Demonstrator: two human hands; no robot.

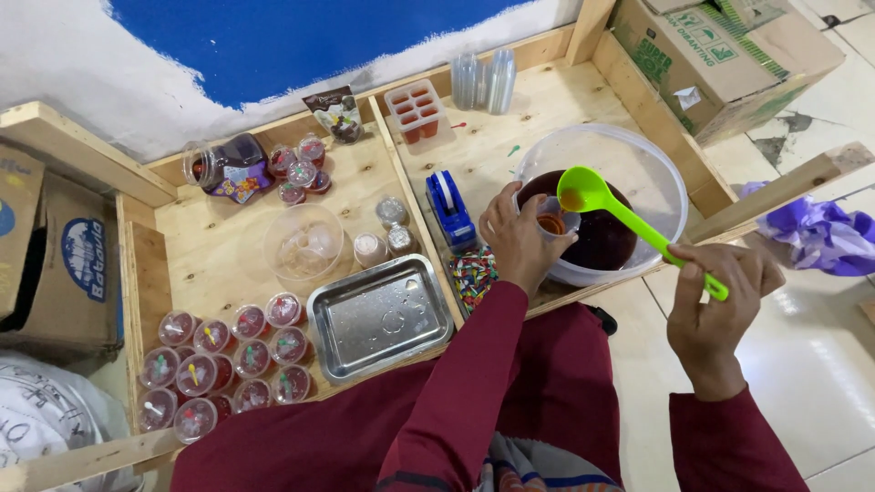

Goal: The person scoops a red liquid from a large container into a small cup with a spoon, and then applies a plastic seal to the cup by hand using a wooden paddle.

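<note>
Left grip [518, 239]: your fingers are clenched round a small cup [552, 220], held over the near rim of the bowl [658, 173].

Right grip [714, 305]: closed on the handle end of the green ladle [629, 221]; its scoop sits just above the cup, seemingly carrying a little orange-brown liquid.

Bowl: clear, dark liquid inside, directly beyond both grips on the desk [497, 146].

Left of your left grip: blue tape dispenser [449, 208], then steel tray [381, 316], then sealed cups [221, 363].
</note>
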